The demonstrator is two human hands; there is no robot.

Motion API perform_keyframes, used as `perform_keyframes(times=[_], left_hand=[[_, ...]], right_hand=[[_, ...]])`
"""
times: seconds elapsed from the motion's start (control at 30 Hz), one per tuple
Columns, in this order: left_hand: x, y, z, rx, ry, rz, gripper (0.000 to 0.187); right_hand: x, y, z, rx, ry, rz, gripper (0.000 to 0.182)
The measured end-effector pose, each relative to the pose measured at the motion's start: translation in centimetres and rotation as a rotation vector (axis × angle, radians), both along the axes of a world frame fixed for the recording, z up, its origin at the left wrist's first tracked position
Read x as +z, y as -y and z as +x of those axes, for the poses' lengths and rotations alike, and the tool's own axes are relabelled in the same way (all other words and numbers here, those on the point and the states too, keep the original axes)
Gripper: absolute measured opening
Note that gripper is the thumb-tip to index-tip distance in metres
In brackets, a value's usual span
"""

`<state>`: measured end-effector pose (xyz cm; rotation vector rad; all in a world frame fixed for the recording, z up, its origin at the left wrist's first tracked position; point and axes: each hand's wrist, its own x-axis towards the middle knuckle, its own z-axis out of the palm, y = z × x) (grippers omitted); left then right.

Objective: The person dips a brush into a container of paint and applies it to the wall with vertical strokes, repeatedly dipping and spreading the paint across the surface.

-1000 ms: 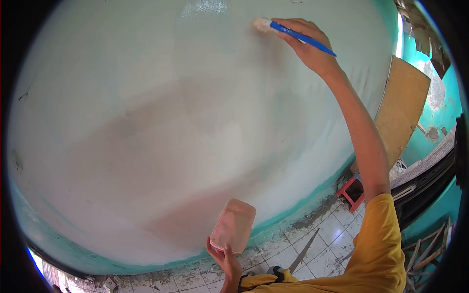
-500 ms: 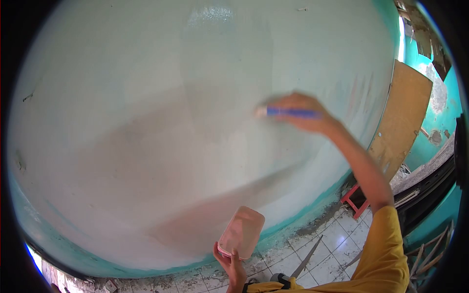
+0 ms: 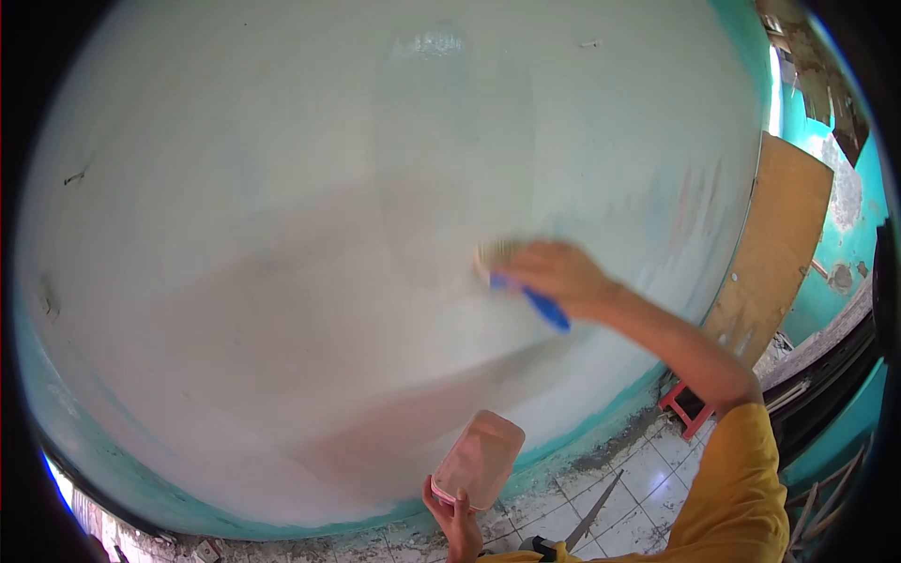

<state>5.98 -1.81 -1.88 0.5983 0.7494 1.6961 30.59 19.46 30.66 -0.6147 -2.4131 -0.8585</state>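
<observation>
A paintbrush with a blue handle (image 3: 544, 310) and pale bristles is gripped by my right hand (image 3: 561, 277), its bristles at the whitish wall (image 3: 310, 235). The handle points down and to the right, and the hand is slightly blurred. Lower in view, my left hand (image 3: 457, 525) holds a pink rectangular container (image 3: 483, 460) by its lower end, with the thumb on the near rim. What the container holds is hard to make out. A glossy patch (image 3: 436, 45) shows high on the wall.
A brown board (image 3: 779, 235) leans at the right, with a red stool (image 3: 690, 408) at its foot. Below is a dirty tiled floor (image 3: 638, 479) with a long saw-like blade (image 3: 596, 507). Wooden sticks (image 3: 831, 502) lie at the lower right.
My right hand has moved down with the brush, whose handle has swung from nearly level to slanting down right. The view has shifted slightly; my left hand still holds the container.
</observation>
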Motion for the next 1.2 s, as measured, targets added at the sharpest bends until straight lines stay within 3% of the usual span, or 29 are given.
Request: perform_keyframes(times=[0.03,0.13,0.2,0.23,0.3,0.33,0.37,0.4,0.47,0.6,0.63,0.67,0.73,0.77,0.83,0.87,0.93,1.0,1.1,1.2], left_hand=[[0.1,0.0,-0.1,0.002,-0.002,0.007,0.08],[0.1,-0.3,-0.6,0.014,-0.024,0.019,0.08],[0.0,-0.6,-0.6,0.027,-0.043,0.027,0.08],[-0.1,-0.7,-0.6,0.037,-0.042,0.021,0.081],[-1.2,-0.6,-0.9,0.048,-0.042,0.018,0.081],[-2.3,-0.4,-1.2,0.068,-0.256,0.022,0.081],[-2.8,-0.5,-1.3,0.089,-0.469,0.025,0.082],[-1.9,-0.5,-1.3,0.091,-0.467,0.028,0.082],[0.9,0.0,-1.0,0.003,-0.175,-0.136,0.078],[0.1,-0.2,-0.7,0.097,-0.199,-0.067,0.078],[-1.6,-0.5,-0.8,0.135,-0.276,-0.025,0.078],[-2.6,-0.6,-0.9,0.172,-0.354,0.016,0.079],[-1.2,-0.5,-1.1,0.159,-0.232,-0.02,0.079],[-0.5,-0.4,-1.0,0.142,-0.114,-0.055,0.079],[-0.1,-0.3,-1.0,0.135,-0.112,-0.071,0.08],[0.0,-0.2,-1.1,0.129,-0.109,-0.086,0.081],[0.0,0.0,-1.2,0.106,-0.097,-0.077,0.081],[0.3,0.0,-1.2,0.084,-0.081,-0.062,0.081],[1.0,-0.1,-0.9,0.094,-0.078,-0.075,0.081],[1.2,0.1,-0.7,0.095,-0.13,-0.063,0.081]], right_hand=[[-2.1,0.9,-0.4,-0.123,0.085,-0.179,0.034],[-1.4,1.0,-0.3,-0.01,0.027,-0.268,0.033],[3.1,-1.0,0.2,0.043,-0.068,-0.196,0.029],[6.6,-1.2,-0.7,-0.134,-0.11,-0.281,0.027],[13.7,-3.0,-0.2,-0.198,-0.152,-0.056,0.031],[16.8,-2.5,-0.5,-0.161,-0.314,-0.048,0.03],[19.5,-2.9,-0.6,-0.161,-0.328,0.208,0.027],[20.7,-2.3,-1.2,-0.159,-0.327,0.211,0.027],[22.3,-1.0,-2.4,-0.155,-0.524,0.317,0.026],[14.8,-3.1,-2.4,-0.09,-0.327,0.453,0.031],[11.5,-1.9,-2.9,-0.191,-0.237,0.299,0.033],[7.8,-1.4,-3.0,-0.065,-0.226,0.261,0.032],[2.2,0.5,-3.5,-0.04,-0.085,-0.014,0.031],[0.9,1.4,-3.7,-0.041,-0.084,-0.014,0.031],[-0.6,2.5,-3.9,-0.161,0.096,-0.408,0.027],[0.0,2.0,-3.7,-0.162,0.094,-0.41,0.027],[3.4,-0.5,-3.0,0.031,-0.061,-0.223,0.027],[9.5,-2.2,-2.6,-0.022,-0.268,-0.218,0.022],[19.1,-2.2,-2.4,-0.081,-0.372,0.148,0.025],[21.5,-0.7,-3.8,-0.082,-0.487,0.301,0.026]])
